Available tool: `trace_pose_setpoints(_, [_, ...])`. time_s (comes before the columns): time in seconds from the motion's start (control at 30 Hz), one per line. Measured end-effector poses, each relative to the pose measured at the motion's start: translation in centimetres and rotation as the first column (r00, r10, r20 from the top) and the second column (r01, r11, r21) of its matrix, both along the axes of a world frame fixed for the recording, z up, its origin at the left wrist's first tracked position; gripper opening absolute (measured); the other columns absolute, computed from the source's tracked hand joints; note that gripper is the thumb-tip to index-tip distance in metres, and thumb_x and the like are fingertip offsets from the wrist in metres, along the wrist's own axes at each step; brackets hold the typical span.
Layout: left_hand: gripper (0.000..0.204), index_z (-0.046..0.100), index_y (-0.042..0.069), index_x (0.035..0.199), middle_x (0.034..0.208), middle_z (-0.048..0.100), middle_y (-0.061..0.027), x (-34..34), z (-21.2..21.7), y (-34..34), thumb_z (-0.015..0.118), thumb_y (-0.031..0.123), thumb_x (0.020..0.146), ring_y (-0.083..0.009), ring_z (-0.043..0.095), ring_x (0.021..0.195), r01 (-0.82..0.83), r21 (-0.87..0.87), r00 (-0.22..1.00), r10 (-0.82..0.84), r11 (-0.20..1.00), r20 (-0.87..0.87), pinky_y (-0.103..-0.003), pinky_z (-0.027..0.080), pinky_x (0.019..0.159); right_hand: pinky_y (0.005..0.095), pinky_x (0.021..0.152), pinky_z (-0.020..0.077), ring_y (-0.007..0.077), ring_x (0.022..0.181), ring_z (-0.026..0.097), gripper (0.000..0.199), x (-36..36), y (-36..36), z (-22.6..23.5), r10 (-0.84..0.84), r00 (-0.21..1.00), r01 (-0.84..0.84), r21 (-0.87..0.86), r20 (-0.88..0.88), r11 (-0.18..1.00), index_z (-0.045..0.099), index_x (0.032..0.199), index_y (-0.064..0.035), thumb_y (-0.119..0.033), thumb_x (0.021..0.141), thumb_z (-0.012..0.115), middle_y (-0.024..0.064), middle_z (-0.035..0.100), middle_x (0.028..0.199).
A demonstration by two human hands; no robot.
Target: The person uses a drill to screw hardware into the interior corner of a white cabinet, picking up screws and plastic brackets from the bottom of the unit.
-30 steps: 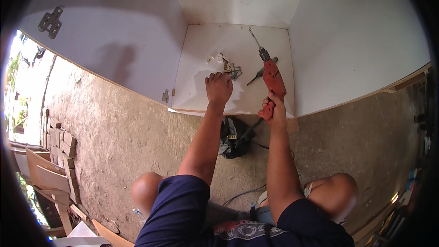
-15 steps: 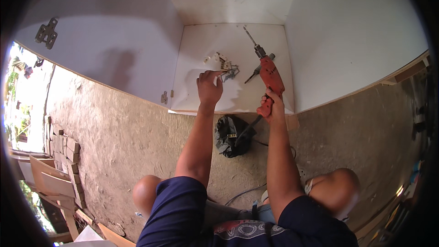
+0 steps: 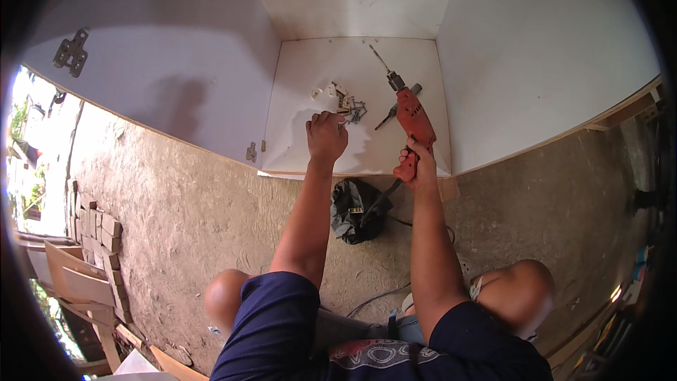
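Just right of the centre of the frame, the right hand [image 3: 419,164] is wrapped around the handle of a red drill [image 3: 415,118], whose long bit points toward the upper middle. Beneath the drill's body, a dark slender tool [image 3: 385,118] lies slantwise on the white cabinet floor [image 3: 296,88]. At the middle of the frame, the left hand [image 3: 327,135] is over that floor near its front edge, fingers curled; whether they pinch anything, I cannot tell. Just beyond its fingertips lies a small heap of screws [image 3: 357,111], with pale fittings [image 3: 340,92] beside it on the upper-left side. At the upper left, a metal hinge plate [image 3: 71,53] is on the white side panel [image 3: 190,42], and a smaller plate [image 3: 251,152] is near that panel's lower edge. Below the cabinet's front edge, a black bag [image 3: 351,197] rests on the rough ground [image 3: 190,204] between the forearms.
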State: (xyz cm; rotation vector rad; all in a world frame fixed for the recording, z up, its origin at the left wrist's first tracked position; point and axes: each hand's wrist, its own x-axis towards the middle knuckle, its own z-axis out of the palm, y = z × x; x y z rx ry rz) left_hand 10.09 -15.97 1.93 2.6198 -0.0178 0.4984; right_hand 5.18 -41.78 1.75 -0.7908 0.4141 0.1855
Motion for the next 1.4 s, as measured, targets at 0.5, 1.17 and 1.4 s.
trace_pose_setpoints(0.5, [0.009, 0.075, 0.014, 0.098, 0.104, 0.073, -0.0044, 0.1, 0.1, -1.3, 0.077, 0.015, 0.089, -0.0298, 0.065, 0.106, -0.025, -0.004, 0.995, 0.025, 1.000, 0.096, -0.048, 0.048, 0.094, 0.0272, 0.061, 0.0547, 0.0122, 0.074, 0.063, 0.030, -0.7, 0.3, 1.4, -0.023, 1.000, 0.023, 0.056, -0.009, 0.998, 0.063, 0.118, -0.0098, -0.014, 0.094, 0.081, 0.0001, 0.060, 0.089])
trace_pose_setpoints(1.17, [0.025, 0.073, 0.000, 0.105, 0.087, 0.078, -0.0084, -0.6, -1.0, 5.4, 0.085, 0.018, 0.092, -0.0170, 0.071, 0.076, -0.213, -0.679, 0.975, 0.108, 0.702, -0.194, -0.032, 0.057, 0.071, 0.0299, 0.059, 0.0557, 0.0134, 0.069, 0.064, 0.032, -0.6, 1.3, 1.7, 0.051, 0.981, -0.034, -0.095, 0.187, 0.995, 0.066, 0.123, -0.0060, -0.010, 0.093, 0.077, 0.0014, 0.065, 0.088])
trace_pose_setpoints(1.4, [0.024, 0.075, 0.008, 0.106, 0.100, 0.073, -0.0117, -0.1, 0.3, 0.9, 0.085, 0.012, 0.085, -0.0331, 0.071, 0.096, -0.175, -0.302, 0.980, 0.195, 0.937, 0.036, -0.045, 0.057, 0.084, 0.0345, 0.056, 0.0539, 0.0148, 0.069, 0.063, 0.030, -0.1, -0.4, -0.8, -0.024, 1.000, 0.023, 0.015, 0.019, 1.000, 0.065, 0.118, -0.0130, -0.019, 0.093, 0.079, 0.0011, 0.063, 0.083])
